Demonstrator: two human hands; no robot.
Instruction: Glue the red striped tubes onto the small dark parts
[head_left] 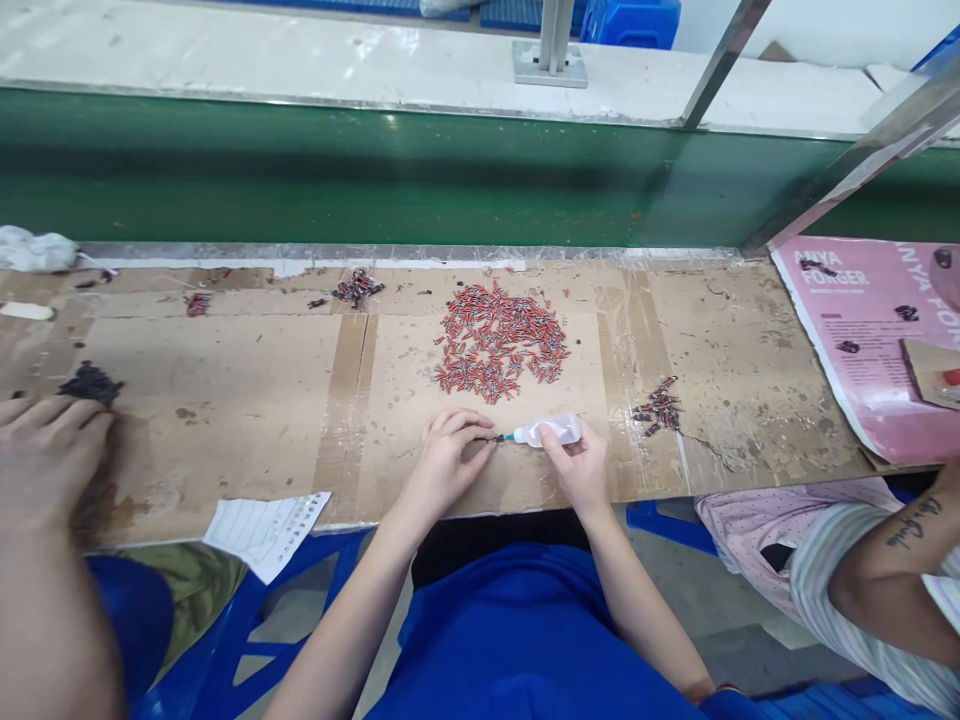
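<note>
My right hand [581,460] grips a small translucent squeeze bottle [551,431] lying almost level, its thin teal tip pointing left. That tip meets a small dark piece [498,438] pinched between the thumb and fingers of my left hand [454,450]. The piece is too small to name. Just beyond both hands spreads a large pile of small red and dark parts [499,340] on the cardboard-covered table [405,390]. To the right of the bottle sits a smaller heap of dark red and black parts [660,405].
A co-worker's hand [52,450] rests by a black heap [90,383] at left; another person's arm [900,560] is at right. A paper slip [266,530] overhangs the front edge. Behind the table runs a green belt [375,175]; a pink poster [862,330] lies at right.
</note>
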